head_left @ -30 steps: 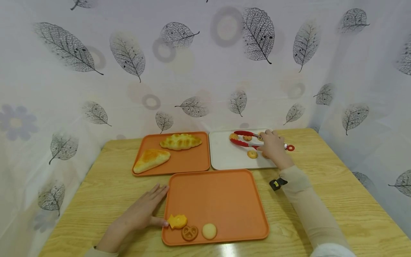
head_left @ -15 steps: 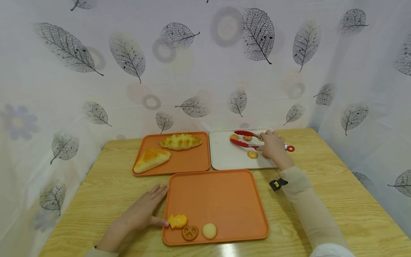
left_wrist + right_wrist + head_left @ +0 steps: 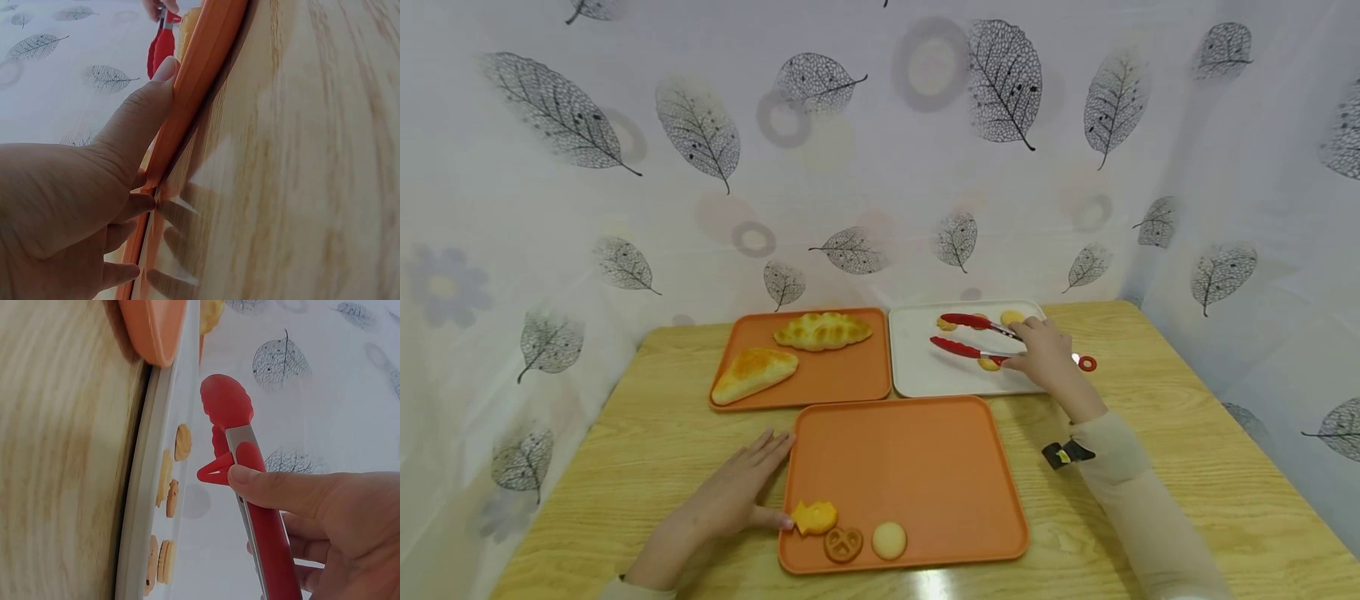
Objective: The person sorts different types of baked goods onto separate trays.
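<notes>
My right hand [image 3: 1048,358] grips a pair of red-and-silver tongs [image 3: 273,544] above the white tray [image 3: 917,367]. The tongs' red tips stand apart, with nothing between them in the right wrist view. Below them on that tray lie several small cookies [image 3: 182,442], partly covered by tongs and hand in the head view. My left hand [image 3: 730,492] rests at the left edge of the near orange tray [image 3: 910,467], fingers straight, thumb on the rim. Beside the thumb lies a yellow fish-shaped cookie [image 3: 815,517], then a brown pretzel-shaped cookie [image 3: 843,545] and a round pale cookie [image 3: 889,541].
A second orange tray [image 3: 842,383] stands at the back left, holding a braided bread [image 3: 822,331] and a triangular pastry [image 3: 756,372]. All three trays sit close together on the wooden table [image 3: 647,442]. A leaf-patterned curtain [image 3: 880,167] hangs behind the table.
My right hand has lifted the tongs and drawn them slightly back toward me and right; their tips are spread a little wider. The left hand has not moved.
</notes>
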`<state>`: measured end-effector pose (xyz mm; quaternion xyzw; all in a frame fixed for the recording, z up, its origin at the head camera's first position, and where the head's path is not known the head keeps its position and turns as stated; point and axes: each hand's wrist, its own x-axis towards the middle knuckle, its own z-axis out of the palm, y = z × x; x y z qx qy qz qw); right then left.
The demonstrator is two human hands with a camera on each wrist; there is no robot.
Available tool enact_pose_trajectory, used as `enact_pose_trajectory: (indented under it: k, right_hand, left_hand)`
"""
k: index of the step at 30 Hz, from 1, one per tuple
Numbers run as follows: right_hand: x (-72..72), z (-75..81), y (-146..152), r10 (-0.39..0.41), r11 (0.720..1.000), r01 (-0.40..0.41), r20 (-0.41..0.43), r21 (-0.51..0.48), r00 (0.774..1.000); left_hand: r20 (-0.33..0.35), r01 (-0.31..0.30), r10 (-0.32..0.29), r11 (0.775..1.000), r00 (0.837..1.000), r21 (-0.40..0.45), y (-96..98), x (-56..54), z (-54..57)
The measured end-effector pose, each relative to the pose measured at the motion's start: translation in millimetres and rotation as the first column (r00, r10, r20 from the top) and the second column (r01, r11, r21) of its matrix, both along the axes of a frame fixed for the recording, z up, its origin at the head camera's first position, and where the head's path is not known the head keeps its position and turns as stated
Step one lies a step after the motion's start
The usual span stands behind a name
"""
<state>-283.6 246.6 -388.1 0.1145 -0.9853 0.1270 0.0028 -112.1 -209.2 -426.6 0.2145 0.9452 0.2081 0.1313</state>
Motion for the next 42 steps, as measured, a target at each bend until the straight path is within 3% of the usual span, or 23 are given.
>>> enact_pose_trajectory:
  k: [16, 29, 35, 38, 42]
  right_hand:
    - [40.9, 2.9, 5, 0.177, 0.979, -0.186, -0.106, -0.084, 0.979]
    - [60.0, 9.9, 9, 0.337, 0.926, -0.345, -0.078, -0.152, 0.938]
    - [62.7, 11.1, 7, 0.422, 0.887, -0.431, -0.092, -0.167, 0.902]
    - [64.3, 10.2, 5, 0.490, 0.850, -0.502, -0.110, -0.161, 0.865]
    - [66.8, 8.4, 1, 0.590, 0.788, -0.602, -0.124, -0.130, 0.798]
  left_hand:
    - [-0.001, -0.005, 0.005, 1.000, 1.000, -0.008, 2.5, 3.6, 0.3]
    - [0.001, -0.008, 0.008, 1.000, 1.000, -0.014, 4.4, 6.2, 0.5]
    - [0.006, -0.007, 0.007, 1.000, 1.000, -0.009, 3.7, 6.7, 0.4]
    - [0.006, -0.007, 0.007, 1.000, 1.000, -0.005, 3.1, 6.9, 0.0]
    - [0.005, -0.007, 0.007, 1.000, 1.000, 0.000, 2.2, 7.0, -0.4]
